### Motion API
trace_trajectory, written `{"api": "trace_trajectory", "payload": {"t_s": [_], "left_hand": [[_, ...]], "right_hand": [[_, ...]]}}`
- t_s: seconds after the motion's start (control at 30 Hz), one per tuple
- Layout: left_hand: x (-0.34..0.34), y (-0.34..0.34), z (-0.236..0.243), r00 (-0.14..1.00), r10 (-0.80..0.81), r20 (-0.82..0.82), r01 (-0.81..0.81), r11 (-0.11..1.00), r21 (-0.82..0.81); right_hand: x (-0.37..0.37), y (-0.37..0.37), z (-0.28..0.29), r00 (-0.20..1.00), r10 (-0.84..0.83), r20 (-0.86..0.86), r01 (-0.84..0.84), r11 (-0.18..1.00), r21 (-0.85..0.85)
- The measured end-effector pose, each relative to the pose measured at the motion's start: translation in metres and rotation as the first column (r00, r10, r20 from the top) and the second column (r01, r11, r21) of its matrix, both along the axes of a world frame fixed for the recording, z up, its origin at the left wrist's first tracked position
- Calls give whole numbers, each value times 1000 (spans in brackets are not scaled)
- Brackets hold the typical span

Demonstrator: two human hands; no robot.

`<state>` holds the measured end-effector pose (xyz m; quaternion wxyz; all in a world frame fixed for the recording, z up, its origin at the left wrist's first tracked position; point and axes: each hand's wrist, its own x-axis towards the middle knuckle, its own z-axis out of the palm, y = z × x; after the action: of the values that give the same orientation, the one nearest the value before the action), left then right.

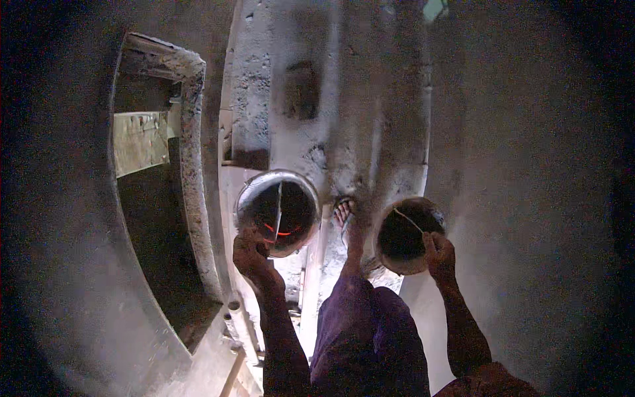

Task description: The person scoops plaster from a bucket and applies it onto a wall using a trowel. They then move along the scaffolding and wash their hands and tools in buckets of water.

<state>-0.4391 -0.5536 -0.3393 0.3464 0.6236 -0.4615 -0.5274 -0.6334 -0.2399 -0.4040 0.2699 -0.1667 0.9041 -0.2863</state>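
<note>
My left hand (250,253) grips the near rim of a round metal bucket (246,202) that has a thin wire handle and something red inside. My right hand (438,254) is closed on the rim of a second, darker bucket (390,264) with a wire handle across its mouth. Both buckets hang in front of me at about knee height. Between them my leg in purple trousers (360,331) steps forward, and my foot in a sandal (344,213) rests on a dusty concrete floor (370,119).
A rough cement-crusted wall edge (192,165) frames a dark opening (149,218) at the left. A wooden stick (233,374) and short pipe stubs (231,308) lie near the bottom. A plastered wall (529,198) rises at the right.
</note>
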Motion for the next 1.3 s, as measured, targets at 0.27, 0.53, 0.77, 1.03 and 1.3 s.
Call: {"api": "trace_trajectory", "payload": {"t_s": [0.27, 0.53, 0.77, 1.03, 1.3], "left_hand": [[-68, -149, 13, 999, -23, -40, 26, 997, 67], [-161, -294, -1, 962, -164, -217, 181, 982, 60], [-269, -466, -59, 963, -262, -70, 256, 963, -83], [-409, -564, -82, 938, -347, -16, 347, 938, 18], [-414, -627, -124, 955, -278, -100, 291, 945, 149]], "right_hand": [[-171, -181, 18, 947, 316, -54, -276, 890, 362], [-367, -363, -13, 216, 719, -660, -527, 655, 541], [-481, -603, 3, 967, 250, -55, -249, 968, 11], [-581, -689, -25, 824, 528, -207, -520, 849, 96], [-453, -694, -98, 675, 12, -738, -236, 951, -201]]}}
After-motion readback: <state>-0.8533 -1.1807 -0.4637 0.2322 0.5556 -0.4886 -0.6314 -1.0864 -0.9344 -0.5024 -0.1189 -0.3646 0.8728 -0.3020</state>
